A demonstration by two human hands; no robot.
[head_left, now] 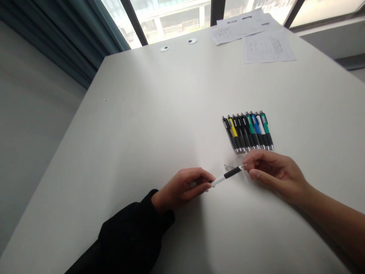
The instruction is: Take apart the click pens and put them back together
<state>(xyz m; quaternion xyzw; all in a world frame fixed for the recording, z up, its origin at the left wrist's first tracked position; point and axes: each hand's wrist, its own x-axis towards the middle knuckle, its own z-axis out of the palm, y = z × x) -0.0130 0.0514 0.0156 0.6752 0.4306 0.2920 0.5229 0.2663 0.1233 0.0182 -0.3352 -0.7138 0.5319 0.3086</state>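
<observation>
A white pen (219,180) with a black grip slants up to the right above the table. My left hand (188,186) pinches its rear end between thumb and fingers. My right hand (278,173) is at the metal tip, its fingers loosely curled and the thumb apart from them. The index fingertip is at or very near the tip; whether it touches, I cannot tell. Just behind the pen, a small silvery piece (228,167) lies on the table, partly covered. Beyond my right hand, several pens (247,131) with black, yellow, green, blue and white barrels lie side by side.
The white table (137,125) reaches to the window. Printed sheets of paper (268,47) lie at its far right. Two oval white fittings with dark centres (192,41) sit near the far edge. A dark curtain (85,34) hangs at the left.
</observation>
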